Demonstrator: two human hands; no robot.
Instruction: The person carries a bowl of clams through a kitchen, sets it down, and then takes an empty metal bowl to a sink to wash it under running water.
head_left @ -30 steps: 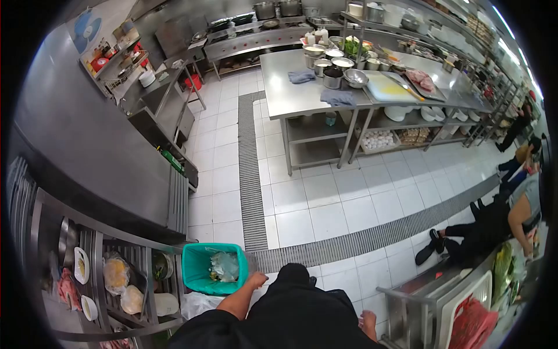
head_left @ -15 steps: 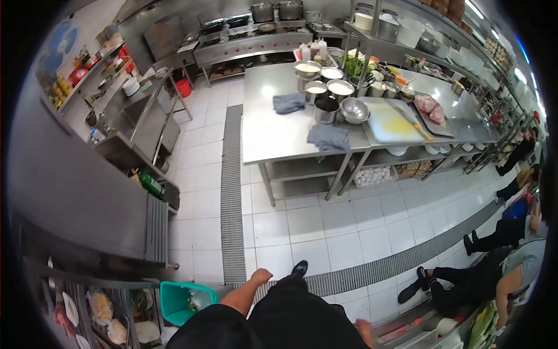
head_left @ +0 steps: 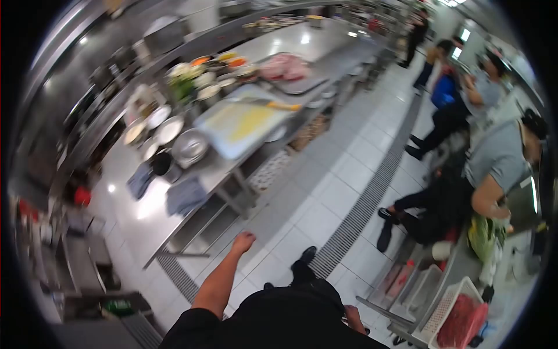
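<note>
My left hand (head_left: 244, 240) swings out over the tiled floor, its fingers curled in a loose fist with nothing showing in them. The nearest thing to it is the steel worktable (head_left: 168, 230). My right hand (head_left: 353, 317) hangs low by my hip, beside the lower steel counter; its fingers are mostly hidden. On the worktable lie grey cloths (head_left: 186, 196), a metal bowl (head_left: 190, 146), a cutting board (head_left: 241, 119) with a knife (head_left: 282, 105) on it, and a tray of raw meat (head_left: 286, 67).
Several people work along the right counter; the nearest person (head_left: 500, 157) handles leafy greens (head_left: 481, 237). A white basket (head_left: 437, 314) holds a large piece of red meat (head_left: 462, 326). A drain grate (head_left: 372, 198) runs along the aisle floor. Pots of ingredients (head_left: 209, 93) stand behind the board.
My view has turned right, so the worktable sits further left and more of the right counter and people shows. My left arm has swung forward. The stove has left the clear view.
</note>
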